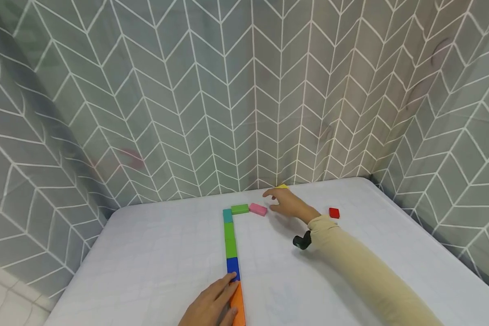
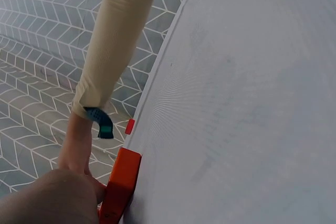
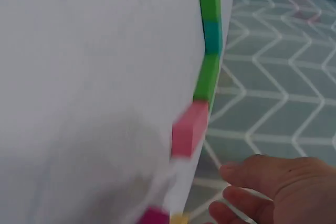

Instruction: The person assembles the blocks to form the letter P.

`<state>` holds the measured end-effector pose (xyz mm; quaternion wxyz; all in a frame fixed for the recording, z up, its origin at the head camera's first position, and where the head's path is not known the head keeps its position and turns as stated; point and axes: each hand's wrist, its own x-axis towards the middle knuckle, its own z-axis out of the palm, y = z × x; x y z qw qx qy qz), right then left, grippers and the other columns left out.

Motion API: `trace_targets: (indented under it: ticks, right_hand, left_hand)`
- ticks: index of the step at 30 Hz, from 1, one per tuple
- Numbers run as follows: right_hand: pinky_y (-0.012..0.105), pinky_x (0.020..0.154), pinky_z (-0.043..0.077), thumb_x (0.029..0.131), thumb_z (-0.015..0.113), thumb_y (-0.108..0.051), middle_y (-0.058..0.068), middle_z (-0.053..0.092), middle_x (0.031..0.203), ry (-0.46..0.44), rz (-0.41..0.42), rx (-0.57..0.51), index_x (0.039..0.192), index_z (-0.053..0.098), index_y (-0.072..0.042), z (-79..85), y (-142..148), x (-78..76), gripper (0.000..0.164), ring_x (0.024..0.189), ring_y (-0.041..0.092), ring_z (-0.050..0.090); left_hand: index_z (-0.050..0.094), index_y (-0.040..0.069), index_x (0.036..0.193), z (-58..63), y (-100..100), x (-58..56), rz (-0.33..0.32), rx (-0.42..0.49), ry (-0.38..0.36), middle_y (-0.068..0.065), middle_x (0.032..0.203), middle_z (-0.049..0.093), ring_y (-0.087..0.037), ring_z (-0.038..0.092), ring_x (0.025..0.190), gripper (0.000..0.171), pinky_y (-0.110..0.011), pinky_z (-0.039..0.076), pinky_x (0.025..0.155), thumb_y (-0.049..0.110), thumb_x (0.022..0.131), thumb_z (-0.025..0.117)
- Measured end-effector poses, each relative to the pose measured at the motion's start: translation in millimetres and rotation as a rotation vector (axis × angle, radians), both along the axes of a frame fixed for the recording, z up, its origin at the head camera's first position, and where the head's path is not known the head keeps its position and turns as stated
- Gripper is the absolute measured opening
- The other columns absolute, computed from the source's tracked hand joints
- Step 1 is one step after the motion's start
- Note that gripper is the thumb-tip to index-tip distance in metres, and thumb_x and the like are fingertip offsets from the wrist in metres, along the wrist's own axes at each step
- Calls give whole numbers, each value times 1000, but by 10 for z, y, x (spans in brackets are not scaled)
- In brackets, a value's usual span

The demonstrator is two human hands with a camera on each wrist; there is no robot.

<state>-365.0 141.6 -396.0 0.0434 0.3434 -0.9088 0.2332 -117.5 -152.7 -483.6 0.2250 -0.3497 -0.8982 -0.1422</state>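
A row of blocks runs away from me on the white table: orange point(image 1: 237, 305), blue point(image 1: 233, 268), two green point(image 1: 230, 240) and teal point(image 1: 227, 215). At its far end it turns right into a green block point(image 1: 240, 209) and a slightly angled pink block point(image 1: 258, 209). My left hand point(image 1: 212, 302) rests along the near end, fingertips touching the orange and blue blocks. My right hand point(image 1: 288, 203) hovers just right of the pink block, fingers loosely bent and holding nothing. Partly behind it lies a yellow block point(image 1: 283, 186). A magenta block point(image 3: 154, 216) shows in the right wrist view.
A red block point(image 1: 334, 213) lies on the table to the right of my right hand. The white tabletop point(image 1: 163, 253) meets a grey patterned curtain point(image 1: 228, 113) at the back and on both sides. A dark strap point(image 1: 302, 240) is on my right wrist.
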Motion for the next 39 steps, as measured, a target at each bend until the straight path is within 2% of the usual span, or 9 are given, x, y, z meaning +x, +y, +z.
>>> trace_targets:
  ticks: [3, 7, 9, 12, 19, 23, 27, 32, 39]
  right_hand:
    - [52, 96, 54, 94, 68, 3, 23, 66, 128, 12, -72, 5, 128, 65, 9, 55, 282, -40, 35, 113, 44, 63]
    - [58, 100, 51, 94, 63, 3, 26, 65, 129, -6, -195, 42, 127, 65, 8, 7, 646, -75, 34, 119, 46, 61]
    - [60, 102, 49, 96, 65, 0, 27, 64, 131, -37, -224, 70, 129, 65, 7, -42, 775, -69, 34, 122, 46, 60]
    - [60, 103, 47, 97, 66, -5, 25, 63, 134, -91, -206, 100, 133, 64, 5, -93, 875, -13, 37, 122, 45, 59]
    - [47, 90, 56, 91, 71, 0, 25, 60, 138, -132, -90, 85, 133, 65, 6, -137, 986, 142, 42, 97, 28, 64]
    - [38, 83, 55, 87, 80, -5, 19, 68, 118, -180, -72, 91, 132, 65, 5, -123, 1039, 201, 48, 89, 21, 60]
    - [36, 81, 54, 84, 85, -8, 6, 66, 98, -192, -64, 63, 128, 65, 4, -84, 978, 253, 50, 88, 23, 61]
    - [35, 80, 57, 85, 86, -11, 8, 66, 104, -194, 10, -27, 127, 65, 4, -54, 719, 334, 49, 92, 30, 64]
    - [35, 83, 57, 86, 84, -8, 3, 63, 100, -126, 31, -6, 126, 65, 3, -81, 359, 308, 46, 92, 25, 60]
  left_hand:
    - [68, 1, 135, 4, -22, -3, 7, 8, 12, -9, 146, 56, -22, 63, 120, 47, -37, 58, 91, 35, 102, 68]
    - [68, 2, 135, 12, -35, 5, 25, 14, 15, -7, 147, 56, -21, 63, 121, 47, -37, 58, 91, 35, 101, 69]
    - [68, 3, 135, 13, -37, 8, 31, 18, 10, -6, 148, 56, -21, 63, 121, 47, -37, 58, 91, 35, 101, 69]
    - [68, 2, 136, 12, -34, 11, 29, 13, -14, -6, 148, 56, -21, 63, 121, 47, -37, 58, 91, 36, 102, 67]
    - [67, 2, 137, 15, -12, 15, 25, -15, -63, -7, 148, 55, -22, 62, 122, 49, -38, 58, 93, 40, 106, 60]
    - [67, 2, 137, 25, -2, 16, 27, -23, -67, -7, 148, 55, -22, 62, 123, 50, -38, 58, 93, 40, 106, 60]
    - [67, 3, 138, 37, -7, 15, 30, -23, -79, -7, 149, 55, -22, 61, 124, 50, -39, 58, 93, 40, 106, 59]
    - [66, 2, 139, 35, -11, 16, 25, -22, -78, -7, 149, 54, -22, 61, 125, 50, -39, 57, 94, 41, 107, 58]
    - [66, 3, 139, 26, -5, 17, 28, -16, -72, -7, 149, 54, -22, 61, 125, 50, -39, 57, 94, 40, 107, 59]
